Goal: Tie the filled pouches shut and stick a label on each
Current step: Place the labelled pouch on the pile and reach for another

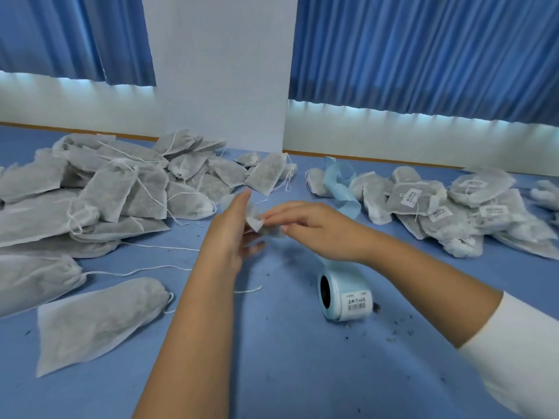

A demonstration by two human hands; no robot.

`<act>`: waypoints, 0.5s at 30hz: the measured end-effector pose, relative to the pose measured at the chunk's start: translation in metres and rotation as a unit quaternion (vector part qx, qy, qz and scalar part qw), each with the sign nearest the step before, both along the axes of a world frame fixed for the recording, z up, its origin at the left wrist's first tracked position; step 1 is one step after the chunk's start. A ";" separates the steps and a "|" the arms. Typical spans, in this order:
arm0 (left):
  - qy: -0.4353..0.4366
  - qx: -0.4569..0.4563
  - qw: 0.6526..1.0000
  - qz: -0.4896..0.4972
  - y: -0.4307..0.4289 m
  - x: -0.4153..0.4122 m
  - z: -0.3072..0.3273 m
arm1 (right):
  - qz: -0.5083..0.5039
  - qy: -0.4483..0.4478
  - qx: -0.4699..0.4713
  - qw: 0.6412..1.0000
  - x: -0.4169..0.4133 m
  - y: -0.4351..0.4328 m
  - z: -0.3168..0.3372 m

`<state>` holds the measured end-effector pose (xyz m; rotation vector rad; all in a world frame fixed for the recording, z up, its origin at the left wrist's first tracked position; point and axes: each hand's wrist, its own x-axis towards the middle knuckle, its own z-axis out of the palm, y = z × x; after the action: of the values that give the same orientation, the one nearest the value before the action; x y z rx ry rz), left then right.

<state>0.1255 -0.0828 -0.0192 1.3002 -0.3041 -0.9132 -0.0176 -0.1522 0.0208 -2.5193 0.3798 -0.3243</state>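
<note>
A small grey-white filled pouch (257, 223) sits between my two hands above the blue table, blurred and mostly covered. My left hand (231, 234) holds it from the left, fingers stretched forward. My right hand (305, 220) lies over its right side, fingertips pinching the pouch's top. The pale blue label roll (344, 293) lies on its side under my right wrist, with a barcode label showing. A heap of unlabelled pouches (121, 189) with loose strings fills the left. Labelled pouches (438, 207) are piled at the right.
A strip of blue label backing (340, 184) curls up beside the right pile. Two large pouches (96, 322) lie near the front left. Loose strings (142, 269) and dark crumbs (393, 331) are scattered on the blue tabletop (272, 358). Wall and blue curtains stand behind the table.
</note>
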 end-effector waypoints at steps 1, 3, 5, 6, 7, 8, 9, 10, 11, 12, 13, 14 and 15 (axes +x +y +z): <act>-0.020 0.007 1.000 0.014 0.001 -0.002 0.000 | 0.006 0.012 0.001 1.000 -0.005 0.004 -0.002; -0.114 0.046 0.992 0.022 0.001 -0.006 -0.001 | -0.009 0.010 0.023 1.000 -0.014 0.006 -0.005; -0.253 0.088 0.963 0.006 0.003 -0.011 0.000 | -0.068 -0.037 0.051 0.996 -0.024 0.006 -0.007; -0.310 0.093 0.946 -0.007 0.004 -0.014 0.002 | -0.104 -0.069 0.056 0.991 -0.030 0.006 -0.008; -0.358 0.093 0.929 -0.021 0.006 -0.017 0.004 | -0.134 -0.105 0.057 0.984 -0.036 0.007 -0.011; -0.406 0.091 0.909 -0.036 0.007 -0.020 0.004 | -0.160 -0.139 0.053 0.976 -0.042 0.007 -0.013; -0.454 0.089 0.885 -0.053 0.008 -0.023 0.004 | -0.182 -0.167 0.045 0.968 -0.047 0.007 -0.016; -0.499 0.085 0.860 -0.070 0.009 -0.025 0.004 | -0.197 -0.187 0.035 0.962 -0.052 0.007 -0.019; -0.532 0.078 0.839 -0.085 0.010 -0.027 0.003 | -0.207 -0.197 0.024 0.958 -0.057 0.006 -0.024; -0.554 0.065 0.825 -0.097 0.011 -0.030 0.003 | -0.210 -0.200 0.017 0.957 -0.062 0.005 -0.029; -0.563 0.051 0.818 -0.109 0.011 -0.032 0.002 | -0.207 -0.198 0.014 0.958 -0.067 0.005 -0.033; -0.563 0.038 0.816 -0.123 0.012 -0.035 0.003 | -0.199 -0.193 0.016 0.961 -0.071 0.005 -0.037; -0.566 0.026 0.813 -0.135 0.012 -0.037 0.003 | -0.189 -0.188 0.018 0.964 -0.073 0.005 -0.040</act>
<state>0.0884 -0.0705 -0.0158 1.7678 -1.4313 -0.2511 -0.0906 -0.1469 -0.0190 -2.2682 0.7019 -0.9180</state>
